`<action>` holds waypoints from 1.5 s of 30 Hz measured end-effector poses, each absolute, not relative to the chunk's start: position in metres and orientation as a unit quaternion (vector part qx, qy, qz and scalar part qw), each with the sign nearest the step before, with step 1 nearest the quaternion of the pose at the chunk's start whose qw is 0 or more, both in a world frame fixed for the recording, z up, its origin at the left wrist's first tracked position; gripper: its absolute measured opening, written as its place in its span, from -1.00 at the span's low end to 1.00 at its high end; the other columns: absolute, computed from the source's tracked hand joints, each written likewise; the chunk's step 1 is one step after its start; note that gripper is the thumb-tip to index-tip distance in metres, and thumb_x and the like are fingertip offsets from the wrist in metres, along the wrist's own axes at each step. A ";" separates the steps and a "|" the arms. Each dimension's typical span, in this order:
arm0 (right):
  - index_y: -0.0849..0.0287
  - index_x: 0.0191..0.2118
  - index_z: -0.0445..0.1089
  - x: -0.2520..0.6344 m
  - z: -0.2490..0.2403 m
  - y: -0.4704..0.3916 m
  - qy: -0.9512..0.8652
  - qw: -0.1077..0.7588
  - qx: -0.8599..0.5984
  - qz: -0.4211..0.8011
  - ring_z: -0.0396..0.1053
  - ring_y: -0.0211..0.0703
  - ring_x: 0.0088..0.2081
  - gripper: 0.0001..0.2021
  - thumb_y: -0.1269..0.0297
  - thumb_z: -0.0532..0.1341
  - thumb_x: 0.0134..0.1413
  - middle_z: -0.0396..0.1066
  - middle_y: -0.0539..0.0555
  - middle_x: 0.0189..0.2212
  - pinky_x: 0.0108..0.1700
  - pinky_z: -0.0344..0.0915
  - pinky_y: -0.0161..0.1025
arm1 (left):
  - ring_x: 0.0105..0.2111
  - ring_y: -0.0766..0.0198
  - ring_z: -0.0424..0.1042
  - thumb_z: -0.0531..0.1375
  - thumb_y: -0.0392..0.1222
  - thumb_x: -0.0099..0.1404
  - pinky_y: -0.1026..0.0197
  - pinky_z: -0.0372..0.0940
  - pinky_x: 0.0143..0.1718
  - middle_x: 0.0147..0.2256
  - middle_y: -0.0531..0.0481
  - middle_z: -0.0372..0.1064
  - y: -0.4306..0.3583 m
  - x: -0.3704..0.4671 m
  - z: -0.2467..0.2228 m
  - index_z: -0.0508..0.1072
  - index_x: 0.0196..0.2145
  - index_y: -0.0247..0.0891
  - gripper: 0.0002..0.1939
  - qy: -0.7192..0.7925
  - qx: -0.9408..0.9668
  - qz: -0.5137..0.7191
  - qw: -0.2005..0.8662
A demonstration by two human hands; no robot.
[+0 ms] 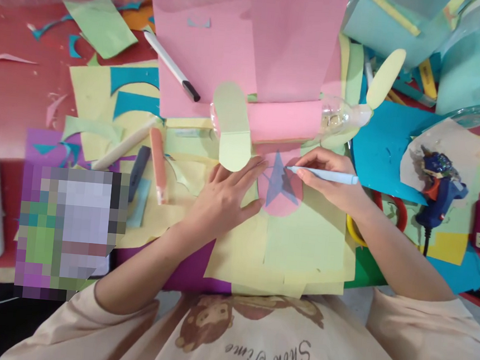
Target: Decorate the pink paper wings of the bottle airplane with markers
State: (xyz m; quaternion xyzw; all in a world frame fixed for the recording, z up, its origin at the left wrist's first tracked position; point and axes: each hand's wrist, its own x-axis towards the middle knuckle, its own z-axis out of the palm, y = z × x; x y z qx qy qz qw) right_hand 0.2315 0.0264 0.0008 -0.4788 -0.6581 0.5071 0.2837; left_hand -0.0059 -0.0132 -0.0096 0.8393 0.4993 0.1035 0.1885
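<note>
Fingers (307,180) of your right hand (337,193) are closed in a pinch around a light-blue pen (336,178), thumb below the barrel and the others curled above it. Its tip points left, at the right side of a blue star (276,177); you cannot tell whether it quite touches. That star sits on a rounded piece of pink paper (280,209), in front of you between your hands.

Your left hand (228,197) lies palm down with its fingers extended and close together, thumb spread apart from them. It grips nothing; its fingertips and thumb rest at the left edge of the pink piece.

Just beyond both hands lies a bottle wrapped in pink (285,119), a pale green strip (230,126) with rounded ends across its left end. Red-handled scissors (403,214) lie partly under your right forearm, with a blue glue gun (442,200) farther right.
</note>
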 end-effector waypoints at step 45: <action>0.21 -0.41 0.38 0.233 0.001 0.028 -0.670 0.282 -0.478 0.492 0.27 -0.34 -0.48 -0.83 0.22 0.26 0.11 0.39 -0.03 -0.50 -0.45 0.13 -0.35 | 0.19 -0.06 0.22 0.11 -0.13 0.34 -0.10 0.15 0.14 0.24 -0.15 0.19 -0.013 -0.008 -0.012 0.13 0.26 -0.25 -0.43 0.486 0.842 0.118 0.203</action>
